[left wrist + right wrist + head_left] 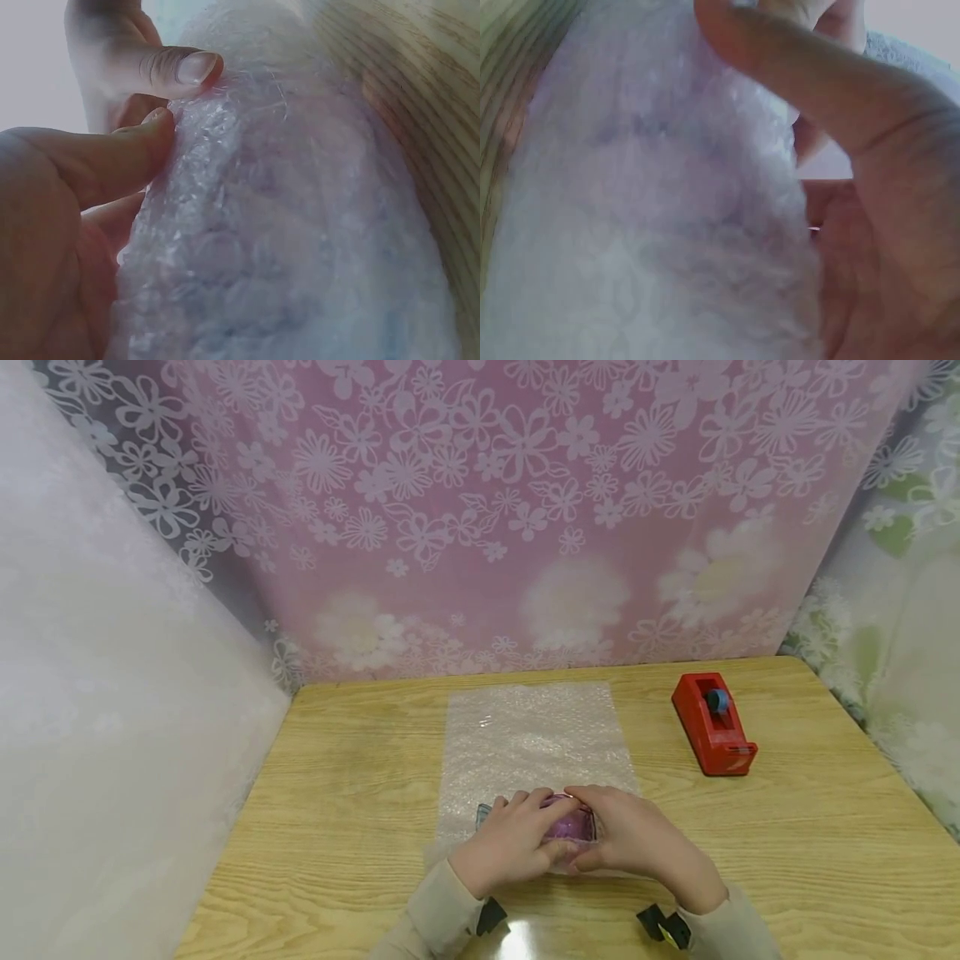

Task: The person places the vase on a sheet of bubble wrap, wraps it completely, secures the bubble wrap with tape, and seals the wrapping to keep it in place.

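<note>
A shiny purple see-through object [572, 825] lies between my two hands near the front of the table, its kind partly hidden by fingers. Bubble wrap [277, 195] is folded up over its near side, and purple shows faintly through the layer. My left hand [512, 842] grips the wrap's folded edge from the left, thumb on the near face and fingers over the top. From the right, my right hand [637, 837] holds the same bundle, its thumb [780, 56] pressed on the wrap. A bluish clear piece [482, 814] sticks out beyond the left fingers.
The rest of the bubble wrap sheet [532, 735] lies flat behind my hands on the wooden table [360, 760]. At the back right stands a red tape dispenser [708, 727] with a small blue roll. A pink flowered curtain [480, 527] hangs behind the table.
</note>
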A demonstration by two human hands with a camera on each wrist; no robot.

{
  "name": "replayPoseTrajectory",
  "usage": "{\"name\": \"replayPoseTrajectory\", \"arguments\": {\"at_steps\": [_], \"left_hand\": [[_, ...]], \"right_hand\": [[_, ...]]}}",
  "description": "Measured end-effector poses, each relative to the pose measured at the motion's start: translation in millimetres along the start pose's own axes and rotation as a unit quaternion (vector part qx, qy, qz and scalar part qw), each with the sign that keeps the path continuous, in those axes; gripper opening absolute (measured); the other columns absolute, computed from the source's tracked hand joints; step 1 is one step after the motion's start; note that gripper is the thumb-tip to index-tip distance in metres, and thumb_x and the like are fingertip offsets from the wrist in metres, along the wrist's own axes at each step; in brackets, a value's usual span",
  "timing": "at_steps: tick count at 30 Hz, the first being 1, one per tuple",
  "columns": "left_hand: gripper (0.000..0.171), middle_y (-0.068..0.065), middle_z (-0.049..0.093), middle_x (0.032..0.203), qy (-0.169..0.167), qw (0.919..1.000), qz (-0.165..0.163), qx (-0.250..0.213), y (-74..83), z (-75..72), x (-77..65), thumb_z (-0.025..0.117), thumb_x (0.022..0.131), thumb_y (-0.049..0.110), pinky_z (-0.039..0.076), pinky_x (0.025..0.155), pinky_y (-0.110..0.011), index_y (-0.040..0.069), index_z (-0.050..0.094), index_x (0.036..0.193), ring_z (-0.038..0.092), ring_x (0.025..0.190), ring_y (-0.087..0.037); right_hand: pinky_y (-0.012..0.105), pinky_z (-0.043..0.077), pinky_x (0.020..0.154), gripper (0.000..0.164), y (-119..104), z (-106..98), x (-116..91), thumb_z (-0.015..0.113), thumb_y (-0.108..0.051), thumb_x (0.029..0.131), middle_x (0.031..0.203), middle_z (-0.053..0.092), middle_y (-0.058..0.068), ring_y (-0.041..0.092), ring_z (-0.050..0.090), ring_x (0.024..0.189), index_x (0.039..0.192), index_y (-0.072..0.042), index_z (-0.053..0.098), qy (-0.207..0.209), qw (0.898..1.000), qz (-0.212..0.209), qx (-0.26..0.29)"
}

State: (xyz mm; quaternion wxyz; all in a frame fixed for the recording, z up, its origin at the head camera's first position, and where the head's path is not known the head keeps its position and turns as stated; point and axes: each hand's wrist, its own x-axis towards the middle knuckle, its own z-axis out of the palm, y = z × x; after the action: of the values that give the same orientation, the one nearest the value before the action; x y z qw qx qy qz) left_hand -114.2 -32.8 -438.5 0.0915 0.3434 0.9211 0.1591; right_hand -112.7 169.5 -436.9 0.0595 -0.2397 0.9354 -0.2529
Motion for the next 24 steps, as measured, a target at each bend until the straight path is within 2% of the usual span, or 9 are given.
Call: {"name": "replayPoseTrajectory", "arguments": {"at_steps": [6, 13, 18, 22, 24], "left_hand": [[0.055, -0.003, 0.048, 0.145, -0.004, 1.0000, 0.001, 0.008, -1.5, 0.2, 2.2, 0.054, 0.099, 0.044, 0.043, 0.095, -0.060, 0.039, 0.036, 0.152, 0.052, 0.125, -0.030], [0.055, -0.004, 0.049, 0.145, -0.008, 0.9999, -0.006, 0.012, -1.4, 0.2, 2.6, 0.050, 0.100, 0.047, 0.041, 0.098, -0.061, 0.035, 0.037, 0.153, 0.051, 0.128, -0.031], [0.052, -0.003, 0.050, 0.144, -0.003, 0.9999, -0.004, 0.016, -1.1, -0.3, 3.0, 0.048, 0.101, 0.049, 0.041, 0.098, -0.059, 0.035, 0.041, 0.150, 0.051, 0.128, -0.030], [0.049, -0.003, 0.050, 0.143, 0.001, 0.9999, -0.001, 0.011, -1.2, 0.2, 3.9, 0.050, 0.101, 0.045, 0.042, 0.095, -0.058, 0.037, 0.043, 0.149, 0.053, 0.124, -0.029], [0.049, -0.002, 0.050, 0.143, 0.001, 1.0000, 0.000, 0.007, -1.9, 0.9, 4.4, 0.051, 0.101, 0.042, 0.043, 0.094, -0.058, 0.038, 0.041, 0.149, 0.053, 0.123, -0.029]], "right_hand": [[0.051, 0.054, 0.083, 0.084, -11.4, 0.5, -8.4, 0.092, -0.047, 0.060, 0.118, 0.068, 0.009, 0.031, 0.066, 0.105, 0.128, -0.007, 0.063, 0.060, 0.997, -0.009, -0.053], [0.048, 0.053, 0.087, 0.079, -20.9, 10.4, -17.1, 0.095, -0.037, 0.058, 0.122, 0.066, 0.007, 0.029, 0.063, 0.109, 0.125, -0.008, 0.064, 0.150, 0.985, -0.021, -0.088], [0.045, 0.054, 0.086, 0.071, -23.8, 18.8, -24.4, 0.097, -0.029, 0.055, 0.117, 0.065, 0.005, 0.027, 0.062, 0.108, 0.116, -0.009, 0.066, 0.233, 0.967, -0.048, -0.092], [0.036, 0.054, 0.080, 0.064, -23.6, 26.4, -28.8, 0.098, -0.017, 0.050, 0.107, 0.062, 0.001, 0.020, 0.060, 0.100, 0.105, -0.009, 0.067, 0.303, 0.946, -0.087, -0.076], [0.030, 0.052, 0.081, 0.058, -22.6, 30.5, -30.2, 0.097, -0.013, 0.051, 0.104, 0.062, 0.001, 0.019, 0.059, 0.097, 0.100, -0.009, 0.067, 0.329, 0.935, -0.115, -0.066]]}}
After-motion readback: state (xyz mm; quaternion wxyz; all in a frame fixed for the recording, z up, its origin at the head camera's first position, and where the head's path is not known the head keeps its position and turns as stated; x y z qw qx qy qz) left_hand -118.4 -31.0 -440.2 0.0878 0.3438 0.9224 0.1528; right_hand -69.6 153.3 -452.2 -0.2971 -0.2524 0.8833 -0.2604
